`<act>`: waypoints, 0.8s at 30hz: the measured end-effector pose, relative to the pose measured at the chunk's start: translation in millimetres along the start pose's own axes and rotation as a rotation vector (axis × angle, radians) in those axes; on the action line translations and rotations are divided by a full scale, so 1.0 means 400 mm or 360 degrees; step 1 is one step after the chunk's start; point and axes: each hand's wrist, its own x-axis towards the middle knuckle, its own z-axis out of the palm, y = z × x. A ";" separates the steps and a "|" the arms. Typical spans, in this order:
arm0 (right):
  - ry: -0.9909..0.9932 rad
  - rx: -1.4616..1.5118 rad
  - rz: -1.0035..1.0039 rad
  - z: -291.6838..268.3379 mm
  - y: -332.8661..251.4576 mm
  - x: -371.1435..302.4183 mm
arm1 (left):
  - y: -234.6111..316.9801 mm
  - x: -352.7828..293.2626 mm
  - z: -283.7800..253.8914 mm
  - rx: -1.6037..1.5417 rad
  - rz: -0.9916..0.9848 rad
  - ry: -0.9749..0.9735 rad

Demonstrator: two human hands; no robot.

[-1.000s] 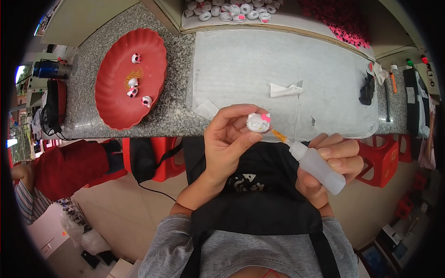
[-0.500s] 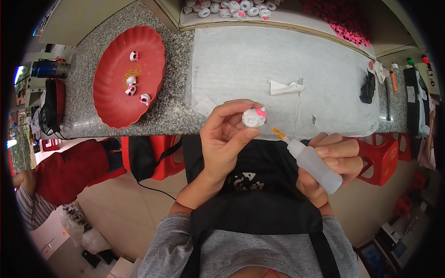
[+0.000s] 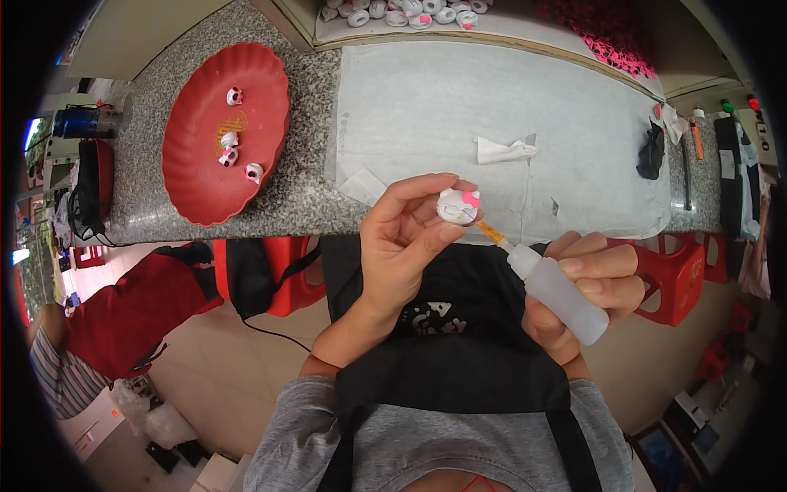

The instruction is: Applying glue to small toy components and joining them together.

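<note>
Between the thumb and fingers of my left hand (image 3: 404, 234) is a small white cat-head figurine (image 3: 456, 207) with a pink bow. My right hand (image 3: 592, 283) is wrapped round a translucent white squeeze bottle (image 3: 566, 299), tilted up to the left. Its orange needle tip (image 3: 492, 233) points at the lower right side of the cat head; I cannot tell whether the two touch. Several similar white and pink pieces (image 3: 253, 172) lie in a red scalloped oval tray (image 3: 187, 156) on the left.
White paper (image 3: 426, 107) covers part of the granite counter (image 3: 316, 107); a crumpled tissue (image 3: 505, 152) lies on it. White pieces (image 3: 410, 11) and pink parts (image 3: 623, 61) fill the shelf behind. Red stools (image 3: 670, 279) stand below. A person in red (image 3: 135, 307) is at left.
The cat head has shifted slightly right and turned in my left fingers, nearer the needle tip. My right hand with the bottle has barely moved. The person at left has shifted a little.
</note>
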 end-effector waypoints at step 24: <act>-0.0187 0.0043 0.0078 -0.003 -0.010 0.007 | -0.008 0.009 -0.010 0.0375 0.0373 -0.0186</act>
